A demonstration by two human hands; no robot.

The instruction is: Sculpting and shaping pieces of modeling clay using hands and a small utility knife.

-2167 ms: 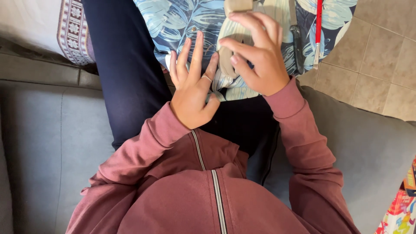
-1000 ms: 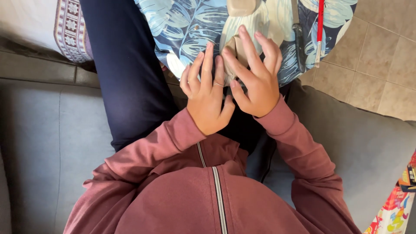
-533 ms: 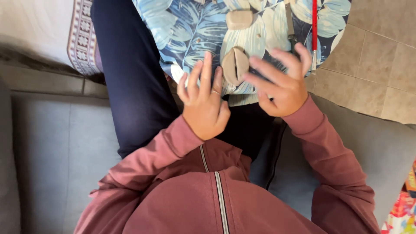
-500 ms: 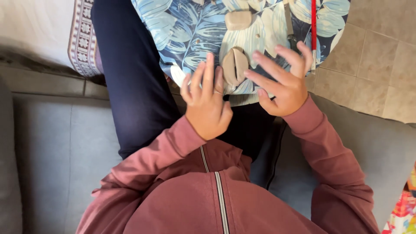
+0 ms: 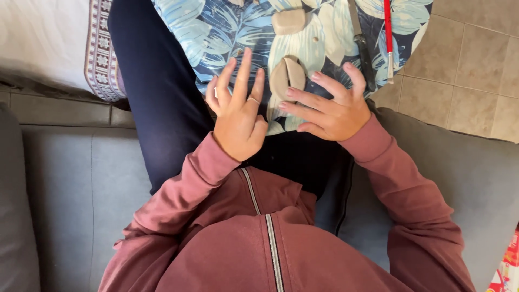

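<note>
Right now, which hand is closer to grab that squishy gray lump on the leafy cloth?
Probably the right hand: its fingertips already touch the folded gray clay lump on the leaf-print cloth. The left hand is lifted beside it, fingers spread, not touching.

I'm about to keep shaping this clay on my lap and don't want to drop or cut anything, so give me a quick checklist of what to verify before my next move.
1. Folded clay piece supported: ok, it rests on the leaf-print cloth at the right hand's fingertips.
2. Right hand grip on the clay: cannot tell, fingers are spread and only the tips look close to it.
3. Left hand free: ok, it is open with fingers raised and holds nothing.
4. Second clay lump stable: ok, it lies flat on the cloth, apart from both hands.
5. Knife-like tool clear of the fingers: not ok, it lies just beside the right hand.
6. Red-handled tool secure: cannot tell, it lies near the cloth's edge.
</note>
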